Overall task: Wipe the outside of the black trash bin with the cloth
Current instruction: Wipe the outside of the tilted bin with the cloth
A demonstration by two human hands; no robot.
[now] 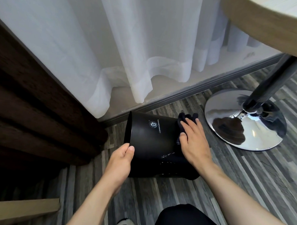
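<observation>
The left hand (121, 159) is pinching the tipped bin's (153, 143) nine-o'clock rim, steadying it, while the right hand (193, 141), fingers spread, is pressing the cloth (184, 121) against its three-o'clock side.

Soft daylight, dim left, wide-angle bowing

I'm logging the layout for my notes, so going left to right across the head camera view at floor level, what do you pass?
Brown curtain → left hand on the bin's rim → black trash bin, lying tipped on its side → right hand pressing the dark cloth on the bin → chrome table base.
</observation>
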